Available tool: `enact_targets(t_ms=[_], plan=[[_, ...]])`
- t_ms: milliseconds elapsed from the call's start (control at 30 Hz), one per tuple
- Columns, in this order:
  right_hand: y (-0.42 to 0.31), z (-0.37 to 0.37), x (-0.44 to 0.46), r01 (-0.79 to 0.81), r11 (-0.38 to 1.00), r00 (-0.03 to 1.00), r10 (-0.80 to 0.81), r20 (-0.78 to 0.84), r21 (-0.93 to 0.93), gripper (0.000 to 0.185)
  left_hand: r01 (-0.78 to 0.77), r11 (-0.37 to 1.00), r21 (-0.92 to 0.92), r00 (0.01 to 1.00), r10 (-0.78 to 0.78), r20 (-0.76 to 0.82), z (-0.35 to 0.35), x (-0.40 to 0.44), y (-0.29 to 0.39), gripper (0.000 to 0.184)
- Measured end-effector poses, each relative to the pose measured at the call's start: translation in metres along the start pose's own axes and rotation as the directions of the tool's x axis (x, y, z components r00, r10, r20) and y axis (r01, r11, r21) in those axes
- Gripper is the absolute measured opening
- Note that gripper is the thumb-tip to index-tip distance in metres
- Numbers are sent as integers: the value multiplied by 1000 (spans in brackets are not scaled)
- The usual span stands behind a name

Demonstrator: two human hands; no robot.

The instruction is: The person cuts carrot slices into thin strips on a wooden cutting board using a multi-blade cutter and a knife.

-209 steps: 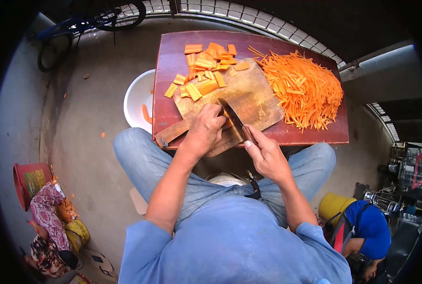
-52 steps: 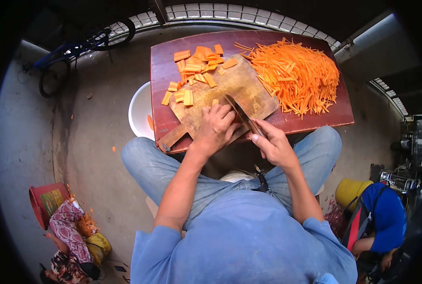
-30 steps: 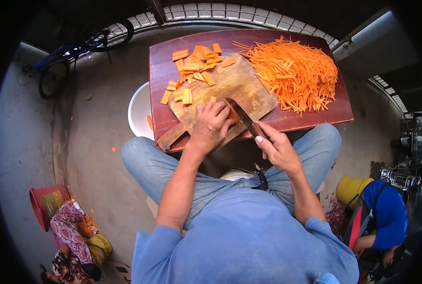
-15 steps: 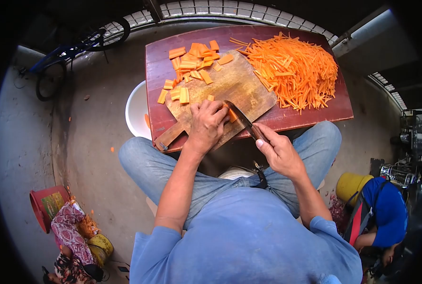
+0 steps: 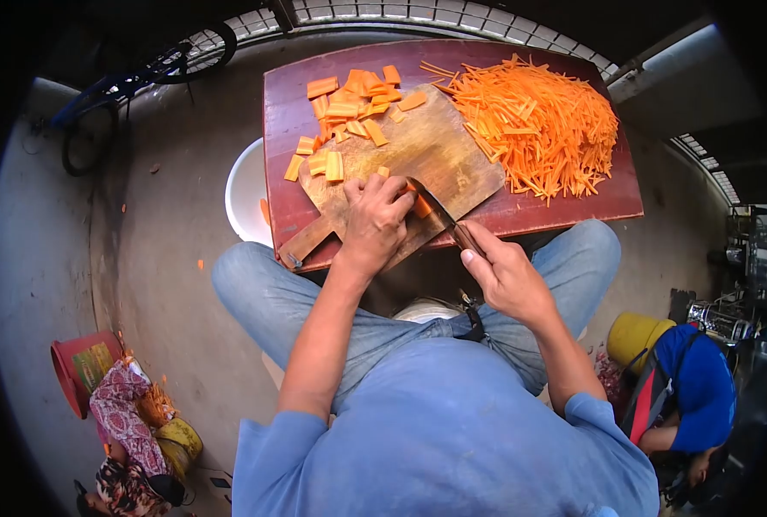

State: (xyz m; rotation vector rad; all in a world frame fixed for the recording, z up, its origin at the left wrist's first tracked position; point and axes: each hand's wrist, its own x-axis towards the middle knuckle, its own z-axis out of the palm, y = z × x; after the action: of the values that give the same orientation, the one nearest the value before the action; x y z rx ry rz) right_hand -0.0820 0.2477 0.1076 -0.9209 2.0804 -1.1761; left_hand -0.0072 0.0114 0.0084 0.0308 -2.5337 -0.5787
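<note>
Fewer orange carrot slabs (image 5: 334,166) on the left of the brown wooden board (image 5: 452,155) than seven seconds back. Left hand (image 5: 373,222) grasps a partly hidden orange carrot piece (image 5: 422,206), fingertips obscured. Dark-bladed knife (image 5: 436,208) alongside, handle clenched in right hand (image 5: 511,277). Shredded carrot heap (image 5: 543,129) farther right.

Bicycle (image 5: 101,90), upper left, near barred grille (image 5: 400,10); red bucket (image 5: 71,372), lower left; yellow bucket (image 5: 635,338), lower right, beside person in blue (image 5: 702,392).
</note>
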Motion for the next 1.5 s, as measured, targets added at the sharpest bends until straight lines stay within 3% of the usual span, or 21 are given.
enact_targets(t_ms=[100,300,400,500,700,867,1100,1200,1400,1500], plan=[[21,15,17,156,987,986,-158,-63,-30,33,2,1000,22,999,-3,37,3,-2,-1,23],[-1,-1,9,61,998,998,-60,21,-22,32,-15,996,-91,1000,14,-20,5,-2,-3,22],[19,22,16,162,984,983,-167,-77,-71,32,1,997,-78,1000,-1,10,6,-3,-5,22],[8,14,32,50,994,998,-47,37,-98,35,22,996,-91,1000,-20,23,8,-4,-5,23],[13,18,6,79,996,996,-80,-44,-28,34,-15,985,-170,997,3,-75,6,-3,-5,24],[13,21,24,101,992,995,-103,-17,-78,36,22,995,-97,1000,-23,-4,5,-7,-4,26],[16,19,10,104,994,992,-107,-74,-46,38,10,991,-135,998,-18,-57,8,-6,-7,28],[3,8,23,-27,997,999,30,40,-75,37,13,985,-172,996,-27,-81,11,-6,-9,30],[14,20,13,77,994,996,-81,-46,-73,34,13,988,-151,996,-25,-81,8,-6,-8,29],[19,28,30,173,970,981,-185,-58,-169,38,-8,986,-164,994,-10,-108,13,-7,-12,29]])
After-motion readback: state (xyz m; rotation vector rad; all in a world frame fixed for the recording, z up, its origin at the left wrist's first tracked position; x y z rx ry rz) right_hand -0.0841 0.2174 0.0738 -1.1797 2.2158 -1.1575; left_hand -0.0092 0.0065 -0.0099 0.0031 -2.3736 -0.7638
